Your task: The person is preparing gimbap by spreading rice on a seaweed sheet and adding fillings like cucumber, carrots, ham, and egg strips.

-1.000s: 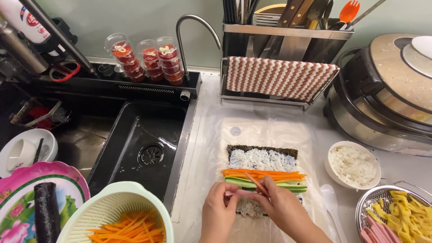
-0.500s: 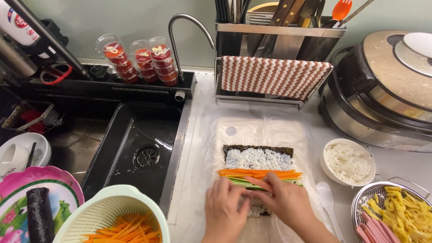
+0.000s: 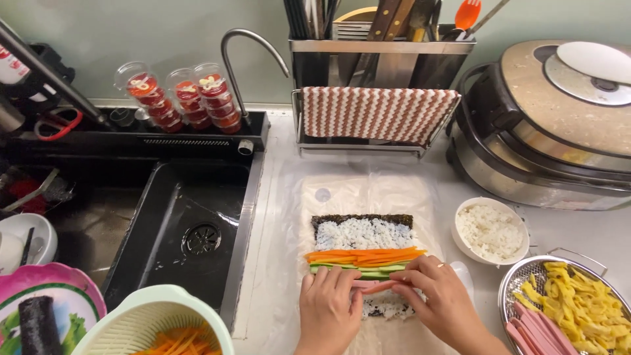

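My left hand (image 3: 327, 306) and right hand (image 3: 439, 301) pinch a pink ham strip (image 3: 369, 284) over the rice-covered seaweed sheet (image 3: 363, 227); uneven pressing could push the carrot strips (image 3: 363, 255) away.

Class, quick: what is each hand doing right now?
Left hand: fingers curled on the pink strip.
Right hand: fingers pressing the same strip.

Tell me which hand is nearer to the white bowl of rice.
Right. The right hand lies just below-left of the bowl of rice; the left hand is farther left, beyond it.
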